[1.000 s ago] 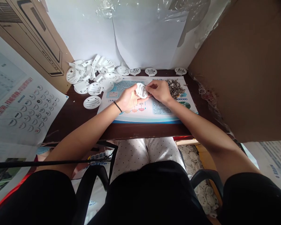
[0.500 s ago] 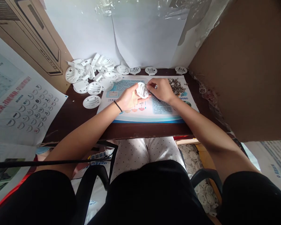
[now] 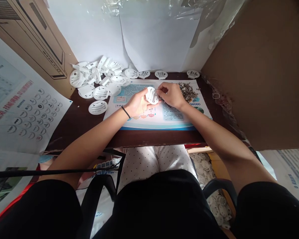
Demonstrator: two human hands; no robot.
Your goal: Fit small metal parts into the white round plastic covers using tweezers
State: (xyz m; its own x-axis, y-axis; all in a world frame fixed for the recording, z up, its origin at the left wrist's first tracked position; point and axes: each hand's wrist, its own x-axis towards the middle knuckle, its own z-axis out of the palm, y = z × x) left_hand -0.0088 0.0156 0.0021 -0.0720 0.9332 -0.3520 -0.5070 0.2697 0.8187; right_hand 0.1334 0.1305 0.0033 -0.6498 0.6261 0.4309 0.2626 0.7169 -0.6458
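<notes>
My left hand point(image 3: 137, 105) is closed on a round white slotted plastic piece point(image 3: 151, 95), holding it tilted above the printed sheet. My right hand point(image 3: 172, 95) is pinched at the right edge of that piece; whatever small item its fingertips hold is too small to name. Just beyond my right hand lies a heap of small metal parts point(image 3: 187, 92) on the sheet. To the left of my left hand, a pile of similar white plastic pieces point(image 3: 97, 74) covers the table's back corner.
A printed sheet point(image 3: 139, 123) covers the middle of the dark table point(image 3: 84, 132). Several white pieces point(image 3: 160, 74) stand in a row along the back. Cardboard walls point(image 3: 261, 76) rise on both sides. Below right, a box holds many white pieces point(image 3: 220, 207).
Almost nothing differs. Both hands keep their places at the white piece, with only a very slight shift of the fingers and the view.
</notes>
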